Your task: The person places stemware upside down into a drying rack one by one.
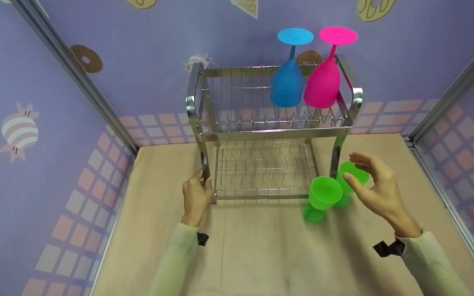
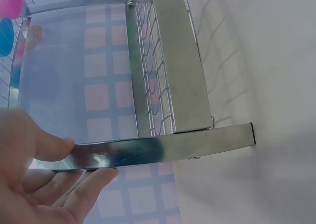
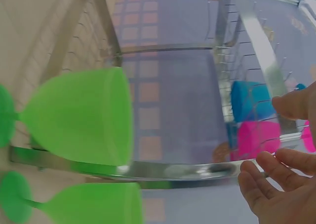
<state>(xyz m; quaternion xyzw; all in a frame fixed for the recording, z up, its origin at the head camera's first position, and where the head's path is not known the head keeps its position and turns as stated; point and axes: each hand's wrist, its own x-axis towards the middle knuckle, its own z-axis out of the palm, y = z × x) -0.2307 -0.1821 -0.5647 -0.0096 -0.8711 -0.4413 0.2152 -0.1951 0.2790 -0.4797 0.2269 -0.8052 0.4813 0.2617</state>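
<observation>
A two-tier metal dish rack [image 1: 278,133] stands against the back wall. My left hand [image 1: 196,195] pinches its front left leg, thumb on one side and fingers on the other, as the left wrist view confirms. On the upper tier, a blue goblet [image 1: 287,84] and a pink goblet [image 1: 323,86] sit upside down at the right. Two green goblets stand upright on the table by the rack's front right leg, one nearer [image 1: 325,193] and one behind it [image 1: 346,174]. Above and right of them my right hand [image 1: 379,187] is held with fingers apart, nothing between them.
The lower tier [image 1: 266,168] is a wire shelf near the table. A beige cloth [image 1: 253,250] covers the tabletop. Patterned purple walls with metal posts [image 1: 76,82] enclose the left, back and right sides.
</observation>
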